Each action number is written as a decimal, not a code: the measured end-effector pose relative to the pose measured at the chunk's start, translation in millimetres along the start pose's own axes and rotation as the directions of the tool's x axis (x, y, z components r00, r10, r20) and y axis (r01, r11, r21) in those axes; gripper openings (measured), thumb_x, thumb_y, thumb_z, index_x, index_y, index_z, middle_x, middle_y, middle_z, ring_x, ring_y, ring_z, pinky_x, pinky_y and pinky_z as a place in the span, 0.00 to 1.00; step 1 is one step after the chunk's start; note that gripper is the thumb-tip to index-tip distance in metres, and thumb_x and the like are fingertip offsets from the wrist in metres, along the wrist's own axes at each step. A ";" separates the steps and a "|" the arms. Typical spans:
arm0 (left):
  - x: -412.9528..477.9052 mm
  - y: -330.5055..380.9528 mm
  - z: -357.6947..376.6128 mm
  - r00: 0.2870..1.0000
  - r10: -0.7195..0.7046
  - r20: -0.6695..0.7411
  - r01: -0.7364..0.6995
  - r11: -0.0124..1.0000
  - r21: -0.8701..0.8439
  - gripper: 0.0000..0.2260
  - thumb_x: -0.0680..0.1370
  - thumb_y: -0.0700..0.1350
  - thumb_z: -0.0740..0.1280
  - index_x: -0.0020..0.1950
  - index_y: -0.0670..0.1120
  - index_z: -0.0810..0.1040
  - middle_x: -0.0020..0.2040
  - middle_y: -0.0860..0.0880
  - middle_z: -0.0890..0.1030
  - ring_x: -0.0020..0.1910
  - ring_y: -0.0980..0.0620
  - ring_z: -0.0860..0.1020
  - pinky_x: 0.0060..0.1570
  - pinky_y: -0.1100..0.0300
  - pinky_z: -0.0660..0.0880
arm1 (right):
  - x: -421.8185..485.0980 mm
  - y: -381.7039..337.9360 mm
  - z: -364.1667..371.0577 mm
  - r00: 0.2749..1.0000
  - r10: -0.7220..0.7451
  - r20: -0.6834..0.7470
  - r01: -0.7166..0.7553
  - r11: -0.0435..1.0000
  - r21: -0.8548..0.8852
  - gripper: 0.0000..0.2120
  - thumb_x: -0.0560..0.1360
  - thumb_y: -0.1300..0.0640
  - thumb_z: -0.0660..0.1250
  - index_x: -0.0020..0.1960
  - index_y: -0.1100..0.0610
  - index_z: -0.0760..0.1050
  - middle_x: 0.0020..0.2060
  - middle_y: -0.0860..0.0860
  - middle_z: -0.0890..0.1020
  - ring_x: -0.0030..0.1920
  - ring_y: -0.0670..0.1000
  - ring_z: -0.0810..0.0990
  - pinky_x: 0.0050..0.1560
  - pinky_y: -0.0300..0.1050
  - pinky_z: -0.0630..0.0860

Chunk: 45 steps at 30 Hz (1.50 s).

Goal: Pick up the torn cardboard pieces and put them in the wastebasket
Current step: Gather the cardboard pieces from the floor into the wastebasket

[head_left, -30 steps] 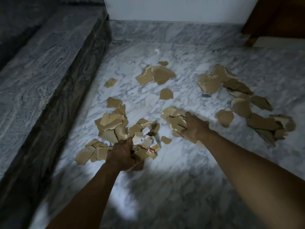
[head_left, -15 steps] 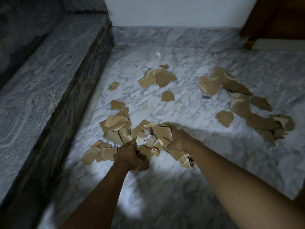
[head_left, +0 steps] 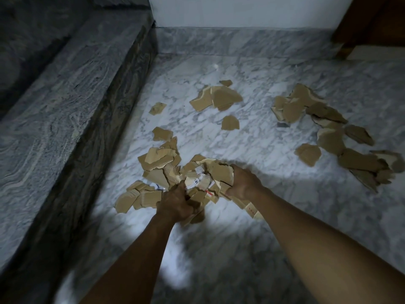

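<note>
Just below the centre of the frame, the left hand (head_left: 175, 201) curls its fingers into the near edge of a heap of torn cardboard pieces (head_left: 157, 160) and grips several of them; the right hand (head_left: 243, 183), just to its right, clutches a thick bunch from the same heap, with a few scraps hanging under its wrist; between the two hands lies a white printed label (head_left: 198, 179) among the brown pieces; the heap spreads up and to the left over the marble floor (head_left: 263, 150); a second cluster (head_left: 219, 97) lies above centre, with a lone piece (head_left: 230, 123) just below it; a third cluster (head_left: 328, 132) trails down the right side; a grey stone step (head_left: 65, 106) fills the left of the frame; a white wall (head_left: 241, 9) runs along the top; dark woodwork (head_left: 372, 23) stands in the upper right corner.
</note>
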<state>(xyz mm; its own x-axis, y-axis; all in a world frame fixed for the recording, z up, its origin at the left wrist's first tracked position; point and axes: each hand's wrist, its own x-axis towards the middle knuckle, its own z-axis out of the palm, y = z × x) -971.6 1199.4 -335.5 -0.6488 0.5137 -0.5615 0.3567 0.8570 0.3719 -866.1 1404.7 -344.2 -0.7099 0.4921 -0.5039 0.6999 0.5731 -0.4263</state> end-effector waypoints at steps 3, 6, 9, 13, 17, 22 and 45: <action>0.0 0.3 -3.1 1.000 0.002 0.005 -0.002 1.000 0.012 0.28 0.63 0.59 0.73 0.59 0.52 0.69 0.55 0.50 0.80 0.57 0.43 0.78 0.55 0.51 0.77 | 0.6 -2.1 -1.7 0.999 0.040 0.032 -0.041 0.999 0.013 0.33 0.64 0.52 0.78 0.66 0.46 0.70 0.56 0.47 0.81 0.57 0.53 0.80 0.54 0.45 0.78; 4.0 -4.8 -16.5 0.997 -0.023 0.068 0.021 0.999 0.034 0.38 0.64 0.55 0.77 0.71 0.52 0.67 0.61 0.50 0.80 0.60 0.45 0.78 0.58 0.54 0.76 | -2.9 3.3 -6.0 0.996 0.061 0.072 -0.065 0.996 0.055 0.34 0.62 0.51 0.78 0.66 0.48 0.71 0.55 0.47 0.81 0.55 0.52 0.80 0.54 0.47 0.80; 5.9 -16.9 -43.1 0.993 -0.035 0.110 0.047 0.992 -0.115 0.31 0.66 0.48 0.80 0.66 0.50 0.73 0.55 0.51 0.81 0.54 0.49 0.79 0.51 0.59 0.74 | -4.5 17.0 -21.9 0.992 0.061 0.106 -0.080 0.980 0.182 0.32 0.63 0.53 0.80 0.65 0.50 0.73 0.55 0.48 0.81 0.55 0.52 0.80 0.55 0.48 0.80; 8.8 -38.1 -77.1 0.995 -0.083 0.059 0.099 0.930 -0.354 0.28 0.59 0.47 0.83 0.57 0.50 0.80 0.50 0.51 0.84 0.50 0.50 0.82 0.48 0.56 0.79 | -6.4 24.5 -52.9 0.995 0.044 0.089 -0.074 0.926 0.370 0.31 0.64 0.56 0.81 0.65 0.52 0.75 0.56 0.49 0.82 0.56 0.51 0.80 0.56 0.47 0.78; 3.5 -35.3 -81.8 0.994 -0.086 0.068 0.100 0.968 -0.231 0.25 0.59 0.50 0.83 0.53 0.53 0.78 0.49 0.55 0.83 0.53 0.51 0.80 0.55 0.57 0.77 | -6.0 16.4 -77.2 0.999 0.001 0.047 -0.021 0.911 0.412 0.29 0.66 0.57 0.80 0.65 0.53 0.75 0.56 0.48 0.81 0.58 0.52 0.79 0.58 0.48 0.77; -12.4 2.6 -48.4 0.951 0.162 0.263 -0.214 0.959 0.187 0.24 0.69 0.48 0.75 0.63 0.47 0.74 0.57 0.47 0.78 0.57 0.46 0.76 0.56 0.55 0.73 | -12.5 9.4 -93.7 0.997 -0.027 0.078 0.013 0.985 0.170 0.37 0.63 0.51 0.80 0.69 0.51 0.71 0.60 0.49 0.80 0.59 0.54 0.78 0.58 0.50 0.78; -9.3 -39.3 -35.4 0.986 -0.068 -0.153 0.036 0.978 -0.206 0.36 0.64 0.60 0.74 0.70 0.55 0.68 0.60 0.50 0.81 0.60 0.44 0.78 0.58 0.53 0.75 | -22.3 -8.9 -32.3 0.996 0.064 0.062 -0.077 0.969 0.234 0.36 0.63 0.52 0.81 0.67 0.51 0.70 0.58 0.49 0.80 0.58 0.53 0.79 0.55 0.46 0.78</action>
<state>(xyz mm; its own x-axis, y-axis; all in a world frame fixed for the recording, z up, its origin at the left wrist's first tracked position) -1003.3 1159.5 -318.7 -0.7667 0.4417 -0.4659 0.1872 0.8480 0.4959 -859.0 1409.9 -304.8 -0.6573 0.4865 -0.5756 0.7514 0.3639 -0.5504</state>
